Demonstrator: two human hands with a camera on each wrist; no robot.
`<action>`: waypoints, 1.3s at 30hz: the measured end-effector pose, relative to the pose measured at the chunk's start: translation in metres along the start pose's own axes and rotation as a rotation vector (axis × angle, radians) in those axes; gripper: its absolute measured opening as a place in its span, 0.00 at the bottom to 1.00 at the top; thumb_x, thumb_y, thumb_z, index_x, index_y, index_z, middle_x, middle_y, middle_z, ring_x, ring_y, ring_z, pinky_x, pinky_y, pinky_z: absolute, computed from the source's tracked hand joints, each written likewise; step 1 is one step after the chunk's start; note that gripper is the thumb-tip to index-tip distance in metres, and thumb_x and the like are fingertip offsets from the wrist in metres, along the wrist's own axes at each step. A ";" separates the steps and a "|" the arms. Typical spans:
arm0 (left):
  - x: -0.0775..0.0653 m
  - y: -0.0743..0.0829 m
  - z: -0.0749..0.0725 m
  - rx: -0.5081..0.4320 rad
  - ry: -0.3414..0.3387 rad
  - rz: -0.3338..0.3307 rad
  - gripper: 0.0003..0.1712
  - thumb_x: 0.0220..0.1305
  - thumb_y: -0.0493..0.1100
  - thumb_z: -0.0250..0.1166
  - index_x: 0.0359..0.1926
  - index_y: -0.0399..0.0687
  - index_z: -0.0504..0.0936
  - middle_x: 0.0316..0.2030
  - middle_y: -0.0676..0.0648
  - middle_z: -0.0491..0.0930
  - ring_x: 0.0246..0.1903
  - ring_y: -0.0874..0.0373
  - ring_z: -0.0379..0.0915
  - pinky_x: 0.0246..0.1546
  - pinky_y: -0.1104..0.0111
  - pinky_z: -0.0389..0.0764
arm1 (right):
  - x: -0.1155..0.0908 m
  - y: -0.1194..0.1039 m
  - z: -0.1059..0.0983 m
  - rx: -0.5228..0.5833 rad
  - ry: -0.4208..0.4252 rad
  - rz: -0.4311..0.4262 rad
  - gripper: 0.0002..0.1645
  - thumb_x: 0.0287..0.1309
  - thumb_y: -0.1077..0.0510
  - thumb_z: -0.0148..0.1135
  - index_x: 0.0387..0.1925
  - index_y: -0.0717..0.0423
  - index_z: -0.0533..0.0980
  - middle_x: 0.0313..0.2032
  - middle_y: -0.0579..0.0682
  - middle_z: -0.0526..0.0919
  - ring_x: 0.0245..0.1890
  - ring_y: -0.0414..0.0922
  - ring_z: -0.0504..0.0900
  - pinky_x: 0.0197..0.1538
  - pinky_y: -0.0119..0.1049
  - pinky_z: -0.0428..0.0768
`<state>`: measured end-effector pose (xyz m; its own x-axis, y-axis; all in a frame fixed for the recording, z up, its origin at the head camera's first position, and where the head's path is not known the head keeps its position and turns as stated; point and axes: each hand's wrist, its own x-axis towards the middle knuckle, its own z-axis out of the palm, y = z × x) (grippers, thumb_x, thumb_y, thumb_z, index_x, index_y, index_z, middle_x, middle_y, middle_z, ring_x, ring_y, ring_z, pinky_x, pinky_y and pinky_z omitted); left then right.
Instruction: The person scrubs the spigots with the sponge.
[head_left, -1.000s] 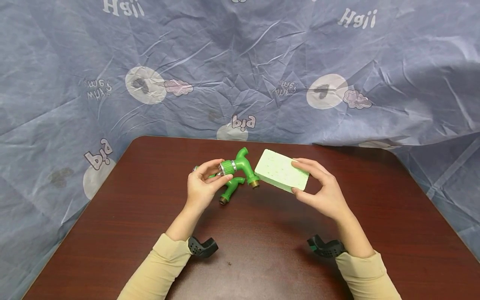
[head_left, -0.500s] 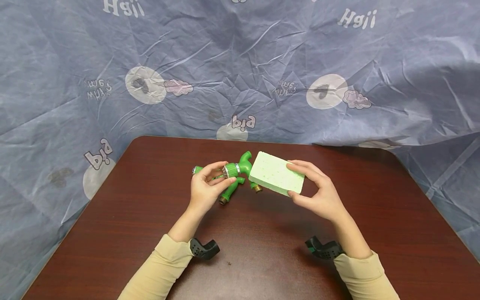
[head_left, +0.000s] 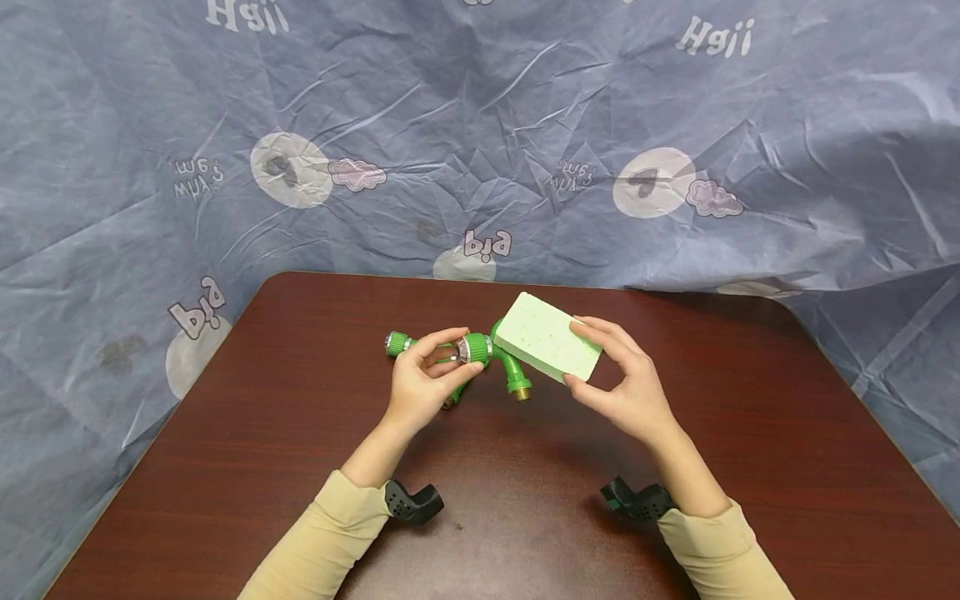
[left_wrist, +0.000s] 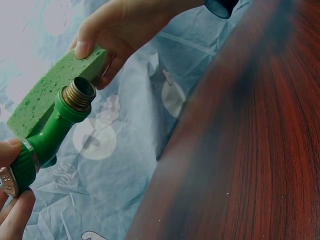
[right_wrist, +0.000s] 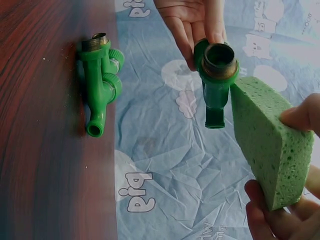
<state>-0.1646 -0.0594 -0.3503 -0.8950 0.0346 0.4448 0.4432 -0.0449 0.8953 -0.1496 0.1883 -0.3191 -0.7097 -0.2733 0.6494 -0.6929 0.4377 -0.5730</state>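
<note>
My left hand pinches a green plastic faucet by its ribbed, chrome-ended knob, thumb on one side and fingers on the other. Its brass threaded inlet points down toward me, and the spout is hidden behind the sponge in the head view. A pale green block sponge is gripped at its right end between the thumb and fingers of my right hand. The sponge's left edge lies right along the faucet body, as the right wrist view shows with the sponge beside the faucet.
Two more green faucets lie together on the dark reddish-brown table, partly hidden behind my left hand in the head view. A wrinkled blue-grey printed cloth hangs behind the table. Black wrist cameras sit on both forearms.
The left hand has moved slightly right and nearer with the faucet. The sponge has shifted left over the faucet, covering its spout, and its tilt has changed a little.
</note>
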 end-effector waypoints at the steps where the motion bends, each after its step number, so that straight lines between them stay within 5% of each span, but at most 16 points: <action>1: 0.000 0.000 0.000 0.000 -0.004 0.001 0.25 0.46 0.23 0.70 0.49 0.25 0.77 0.47 0.32 0.78 0.40 0.46 0.78 0.43 0.60 0.81 | 0.000 0.000 0.000 0.003 0.007 0.002 0.33 0.34 0.77 0.70 0.50 0.70 0.75 0.51 0.64 0.75 0.52 0.44 0.73 0.51 0.25 0.68; 7: -0.001 0.001 0.002 -0.030 -0.031 0.011 0.25 0.46 0.21 0.69 0.49 0.23 0.76 0.48 0.30 0.77 0.41 0.50 0.77 0.42 0.58 0.81 | 0.000 0.000 0.002 0.001 0.009 0.002 0.33 0.34 0.77 0.70 0.50 0.71 0.75 0.51 0.64 0.75 0.52 0.45 0.73 0.51 0.24 0.69; 14: -0.002 0.004 0.003 -0.019 -0.026 -0.007 0.26 0.46 0.22 0.69 0.50 0.23 0.75 0.45 0.30 0.78 0.39 0.60 0.76 0.37 0.70 0.81 | 0.000 -0.001 0.002 0.016 0.000 -0.007 0.33 0.34 0.77 0.70 0.50 0.71 0.74 0.51 0.64 0.75 0.52 0.46 0.72 0.52 0.25 0.69; 20: -0.001 0.003 0.002 -0.004 -0.006 -0.016 0.25 0.46 0.23 0.69 0.49 0.24 0.76 0.44 0.31 0.78 0.41 0.61 0.75 0.44 0.59 0.79 | 0.000 0.000 0.003 0.047 -0.015 -0.014 0.33 0.35 0.77 0.70 0.50 0.72 0.74 0.51 0.65 0.75 0.51 0.47 0.73 0.50 0.25 0.70; 24: 0.000 -0.004 0.001 -0.010 -0.019 0.020 0.24 0.47 0.23 0.69 0.49 0.25 0.76 0.44 0.31 0.78 0.41 0.61 0.75 0.45 0.58 0.77 | -0.001 0.001 0.004 0.058 -0.028 -0.011 0.32 0.35 0.77 0.69 0.50 0.72 0.74 0.51 0.64 0.74 0.50 0.47 0.73 0.48 0.25 0.71; 30: 0.003 -0.026 0.000 -0.100 -0.041 0.009 0.25 0.47 0.22 0.69 0.50 0.27 0.76 0.46 0.34 0.77 0.41 0.61 0.78 0.43 0.69 0.79 | -0.001 0.002 0.004 0.051 -0.038 -0.006 0.32 0.36 0.77 0.70 0.50 0.71 0.74 0.52 0.63 0.75 0.50 0.47 0.73 0.48 0.25 0.71; 39: 0.003 -0.021 0.001 -0.077 0.027 -0.018 0.27 0.38 0.23 0.74 0.45 0.28 0.79 0.40 0.32 0.81 0.36 0.63 0.79 0.43 0.68 0.80 | -0.001 0.003 0.004 0.071 -0.026 -0.008 0.32 0.35 0.77 0.69 0.50 0.72 0.74 0.52 0.65 0.74 0.50 0.45 0.73 0.47 0.24 0.71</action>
<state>-0.1766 -0.0576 -0.3678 -0.9042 0.0088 0.4271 0.4229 -0.1215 0.8980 -0.1515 0.1860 -0.3236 -0.7066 -0.2991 0.6413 -0.7051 0.3739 -0.6026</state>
